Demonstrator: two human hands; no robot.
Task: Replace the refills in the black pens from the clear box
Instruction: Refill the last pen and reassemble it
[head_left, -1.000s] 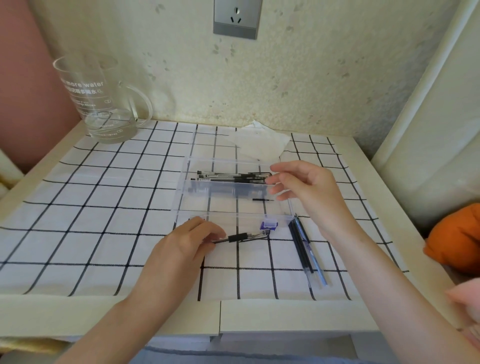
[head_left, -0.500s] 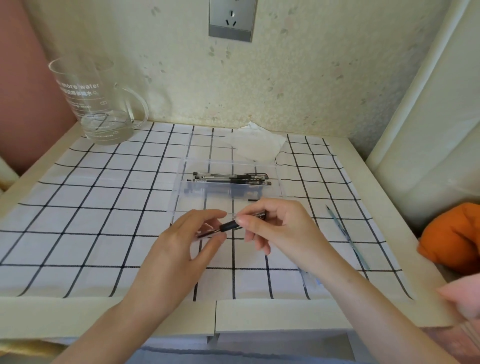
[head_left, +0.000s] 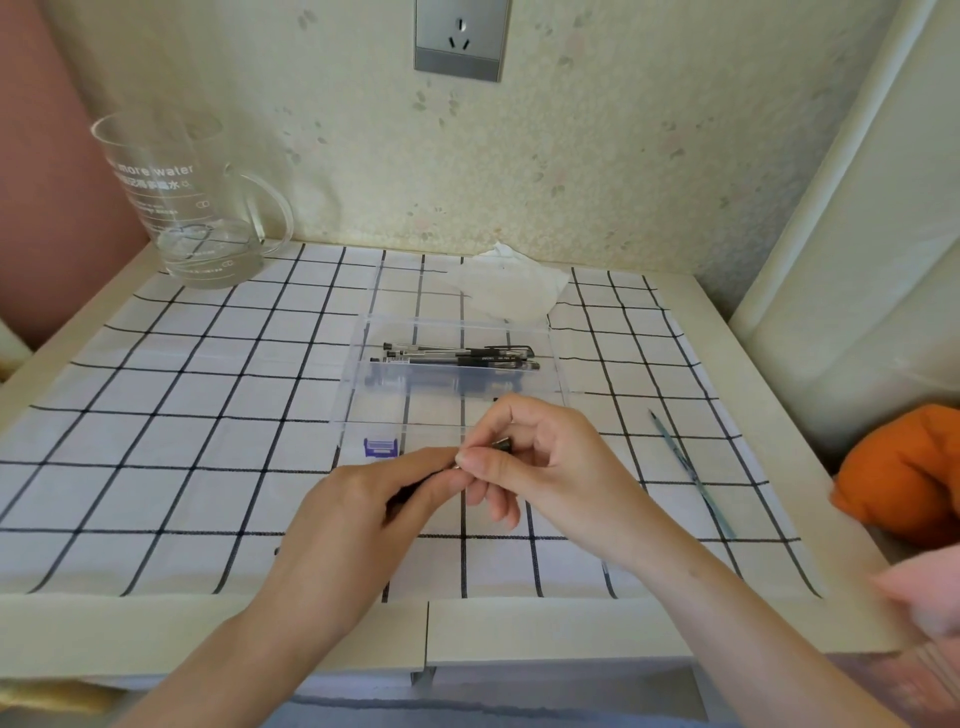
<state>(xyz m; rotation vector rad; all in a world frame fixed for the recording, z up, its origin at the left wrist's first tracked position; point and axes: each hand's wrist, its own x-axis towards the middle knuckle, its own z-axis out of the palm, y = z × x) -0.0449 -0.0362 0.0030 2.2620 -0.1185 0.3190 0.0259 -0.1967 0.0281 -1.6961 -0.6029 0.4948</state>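
A clear plastic box (head_left: 558, 358) lies on the checked cloth with several black pens (head_left: 462, 357) along its far side. In front of the box my left hand (head_left: 363, 509) grips the barrel of one black pen (head_left: 501, 445), which is mostly hidden by my fingers. My right hand (head_left: 540, 462) pinches the pen's tip end between thumb and forefinger. The two hands meet over the cloth. A loose refill (head_left: 691, 470) lies on the cloth to the right. A small purple label (head_left: 381, 447) shows at the box's near left corner.
A glass jug (head_left: 182, 208) with a little water stands at the back left corner. A crumpled white tissue (head_left: 511, 291) lies behind the box. An orange cloth (head_left: 909, 473) sits past the table's right edge. A wall socket (head_left: 460, 39) is above.
My right hand left the box, came to the pen in my left hand and now pinches its tip end. Both hands have drawn nearer to me.
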